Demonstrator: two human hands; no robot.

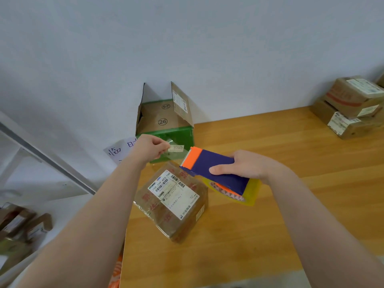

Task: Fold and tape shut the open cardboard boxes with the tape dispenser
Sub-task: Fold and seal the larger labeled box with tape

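Head view, looking down over a wooden table [270, 215] set against a pale wall. Two bare forearms reach forward from the bottom corners. The right hand [247, 166] wraps closed around the blue body of a tape dispenser [216, 170], thumb on top, holding it in the air with its orange cutter end pointing left; an orange-cored roll of tape shows beneath it. The left hand [150, 147] is pinched narrow, thumb against fingertips, on the free end of a clear strip of tape [175, 151], which stretches from the cutter across to that hand.

Below the hands, near the left edge of the table, sits a closed brown box [172, 204] with a white shipping label on top, its surface already glossy with tape. Behind it, against the wall, a green box [166, 119] stands with its flaps still upright and open. Two more closed boxes [353, 107] are stacked at the far right of the table, well apart from the work.

The step in hand appears to be drawing out a length of tape. The next move likely calls for lowering the strip onto a box seam, pressing it flat and tearing it on the cutter, keeping it taut so it does not fold onto itself. Which box it is meant for cannot be told.
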